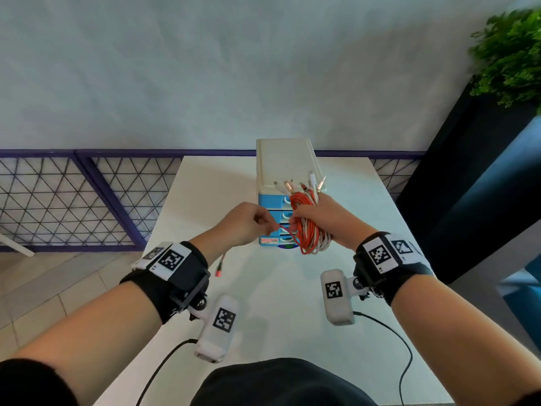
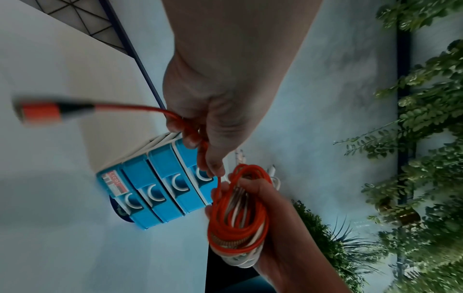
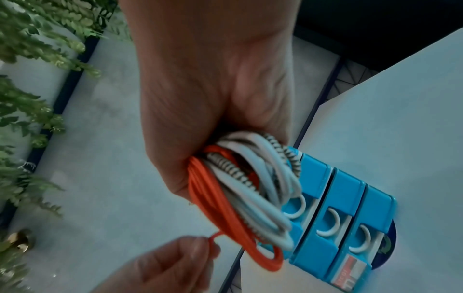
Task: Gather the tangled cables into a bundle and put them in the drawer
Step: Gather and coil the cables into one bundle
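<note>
A coil of orange, white and braided cables (image 1: 307,227) (image 2: 238,218) (image 3: 240,190) is gripped in my right hand (image 1: 325,218) (image 3: 213,111), held above the table in front of the drawer unit. Several plug ends (image 1: 301,184) stick up from the top of the coil. My left hand (image 1: 248,222) (image 2: 213,126) pinches the loose orange cable end (image 2: 175,115) just left of the coil; its orange plug (image 1: 219,269) (image 2: 40,113) dangles below my wrist. The small drawer unit (image 1: 281,171) (image 2: 160,190) (image 3: 350,228) has a cream top and several blue drawers, all closed.
The white table (image 1: 205,200) carries only the drawer unit near its far edge. A purple-framed mesh fence (image 1: 87,200) runs behind the table. A green plant (image 1: 509,54) on a dark planter stands at the far right. Camera leads hang from both wrists.
</note>
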The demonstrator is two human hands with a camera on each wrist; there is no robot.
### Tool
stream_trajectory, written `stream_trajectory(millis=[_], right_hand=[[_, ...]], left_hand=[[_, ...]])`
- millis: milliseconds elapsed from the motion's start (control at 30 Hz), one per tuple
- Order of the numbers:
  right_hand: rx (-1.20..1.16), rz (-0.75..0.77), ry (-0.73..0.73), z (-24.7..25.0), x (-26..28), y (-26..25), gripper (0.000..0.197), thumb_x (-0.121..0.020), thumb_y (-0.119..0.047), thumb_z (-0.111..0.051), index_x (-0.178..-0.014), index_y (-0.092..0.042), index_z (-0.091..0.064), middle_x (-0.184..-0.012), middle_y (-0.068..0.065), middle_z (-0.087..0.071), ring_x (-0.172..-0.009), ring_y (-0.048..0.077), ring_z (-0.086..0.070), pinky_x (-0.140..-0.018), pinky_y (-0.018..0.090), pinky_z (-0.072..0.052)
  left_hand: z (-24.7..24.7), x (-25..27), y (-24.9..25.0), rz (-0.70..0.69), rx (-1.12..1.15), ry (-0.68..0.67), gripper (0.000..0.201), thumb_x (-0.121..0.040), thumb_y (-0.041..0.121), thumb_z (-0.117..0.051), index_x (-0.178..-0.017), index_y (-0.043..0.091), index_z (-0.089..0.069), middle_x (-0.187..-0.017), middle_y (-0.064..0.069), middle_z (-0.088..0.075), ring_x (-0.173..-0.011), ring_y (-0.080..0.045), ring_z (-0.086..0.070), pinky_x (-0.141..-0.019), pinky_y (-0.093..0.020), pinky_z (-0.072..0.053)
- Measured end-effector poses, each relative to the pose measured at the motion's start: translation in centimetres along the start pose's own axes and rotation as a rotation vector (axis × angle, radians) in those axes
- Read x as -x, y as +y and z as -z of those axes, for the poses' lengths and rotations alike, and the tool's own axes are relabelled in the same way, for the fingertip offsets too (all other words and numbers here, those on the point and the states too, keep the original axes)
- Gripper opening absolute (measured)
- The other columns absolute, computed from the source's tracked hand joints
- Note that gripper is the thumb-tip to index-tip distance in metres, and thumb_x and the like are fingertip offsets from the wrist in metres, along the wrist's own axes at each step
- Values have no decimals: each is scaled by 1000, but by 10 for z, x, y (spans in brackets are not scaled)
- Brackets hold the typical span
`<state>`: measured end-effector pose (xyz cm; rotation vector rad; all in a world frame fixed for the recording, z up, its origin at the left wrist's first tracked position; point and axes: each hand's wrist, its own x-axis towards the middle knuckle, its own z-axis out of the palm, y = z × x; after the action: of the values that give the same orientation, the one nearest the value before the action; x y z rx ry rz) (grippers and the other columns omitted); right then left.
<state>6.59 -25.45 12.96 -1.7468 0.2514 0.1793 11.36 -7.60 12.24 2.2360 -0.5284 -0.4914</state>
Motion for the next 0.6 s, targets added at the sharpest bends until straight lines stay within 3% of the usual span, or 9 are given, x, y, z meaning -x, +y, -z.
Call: stream_trajectory(millis=[100,167,267,367,433,500,600], right_hand=[[24,-10,-63,-11,0,2,12,-86,-4,-60,-97,0,-60,-78,12,-70,-72,21,-70,-70,33,-58],[-17,-18,-106,-14,0,3,16,-88,-6,-61,-101,2,-60,-78,12,-68,-74,23,-69,-73,37,-58],[-31,-29,-60,-13,-2,6,8,-86,-5,-59,-92,-1,-57,-70,13,-64,-62,21,-67,-71,41,-59],[-59,-12,78,-2,-4,11,6,-89,-10,-59,-84,-7,-56,-67,10,-60,-52,16,-63,-60,33,-58],[-67,9,138,5,-4,14,13,-91,-20,-62,-85,-10,-57,-67,6,-60,-55,16,-61,-64,33,-57],[-94,28,151,7,-4,16,19,-92,-29,-62,-86,-12,-58,-67,3,-59,-58,16,-60,-70,37,-56],[-91,58,128,-1,-4,15,26,-92,-41,-59,-89,-15,-59,-69,3,-58,-61,16,-60,-70,36,-53]], left_hand=[[-1,-3,4,-64,0,87,11,-85,21,-68,-83,11,-72,-81,-4,-69,-73,-12,-58,-68,-26,-43],[-3,-3,6,-96,-23,129,15,-86,23,-67,-85,9,-72,-80,-3,-67,-69,-10,-56,-65,-24,-42],[-3,0,6,3,15,127,30,-90,34,-59,-87,5,-67,-70,-1,-60,-59,-11,-51,-59,-26,-42],[5,4,3,201,306,17,34,-97,37,-45,-81,10,-58,-62,1,-45,-51,-14,-41,-52,-25,-39],[10,7,1,271,581,-76,29,-100,29,-38,-81,14,-54,-61,2,-41,-49,-14,-40,-51,-24,-39],[11,9,0,295,741,-141,25,-101,22,-41,-87,13,-59,-64,2,-50,-57,-14,-49,-55,-24,-46],[4,12,11,292,781,-215,15,-96,21,-52,-93,12,-64,-74,3,-64,-68,-12,-63,-65,-26,-55]])
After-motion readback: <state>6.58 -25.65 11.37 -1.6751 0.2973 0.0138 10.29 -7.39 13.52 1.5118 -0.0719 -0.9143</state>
